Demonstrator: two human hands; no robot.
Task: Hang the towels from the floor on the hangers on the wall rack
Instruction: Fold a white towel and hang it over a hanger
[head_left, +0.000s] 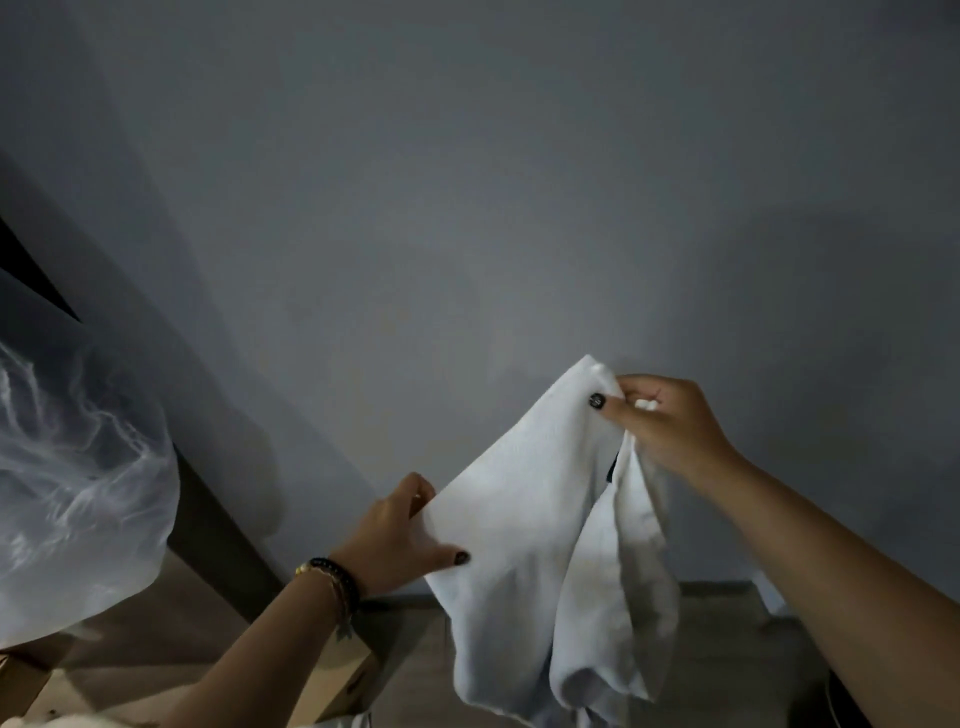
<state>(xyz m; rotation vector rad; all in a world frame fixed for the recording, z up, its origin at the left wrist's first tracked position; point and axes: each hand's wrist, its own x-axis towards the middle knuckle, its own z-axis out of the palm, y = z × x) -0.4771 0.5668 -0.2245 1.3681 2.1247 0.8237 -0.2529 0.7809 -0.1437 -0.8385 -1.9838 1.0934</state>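
White towel (524, 519) held up before the grey wall (467, 208), above the floor (727, 613). Left hand (400, 535) pinches its lower edge; right hand (670, 415) grips the top corner. No rack or hanger in view.

Risk: loose folds trailing below the towel could snag or slip free.

Left of the towel: cardboard box (332, 675), contents hidden; clear plastic bag (78, 467), contents unclear.

one white towel (524, 525) shows, hanging in folds. two hands are in view: one left hand (400, 535) and one right hand (670, 421), each pinching the towel's upper edge. two dark-painted thumbnails can be counted, one per hand. one beaded bracelet (337, 582) sits on the left wrist; whether more strands lie beside it cannot be told. one clear plastic bag (78, 483) bulges at the left. one cardboard box (332, 675) lies below it.
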